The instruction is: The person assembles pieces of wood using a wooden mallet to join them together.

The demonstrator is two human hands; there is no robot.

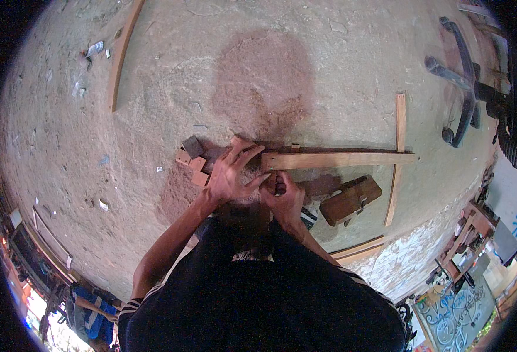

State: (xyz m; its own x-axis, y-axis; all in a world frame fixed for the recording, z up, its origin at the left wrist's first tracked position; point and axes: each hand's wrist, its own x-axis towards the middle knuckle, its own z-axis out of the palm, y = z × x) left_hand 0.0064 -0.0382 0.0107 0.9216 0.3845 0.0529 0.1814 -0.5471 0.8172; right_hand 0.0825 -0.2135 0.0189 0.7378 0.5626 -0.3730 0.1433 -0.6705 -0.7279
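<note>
My left hand (230, 175) is open, its fingers spread and reaching toward the left end of a long wooden strip (340, 159). Just below that end, my right hand (286, 198) has its fingers curled closed; what they grip is hidden, though a bit of wood shows beside them. The strip lies roughly level and crosses an upright wooden strip (400, 120) near its right end. Several small wooden blocks (198, 165) and a dark grey block (192, 146) sit left of my left hand.
Right of my right hand lies a brown wooden block tool (350, 200), possibly a hand plane. Another strip (123, 58) rests far left, and planks (358, 251) lie near right. A black wheeled chair base (466, 82) stands far right. Another person (94, 314) is at lower left.
</note>
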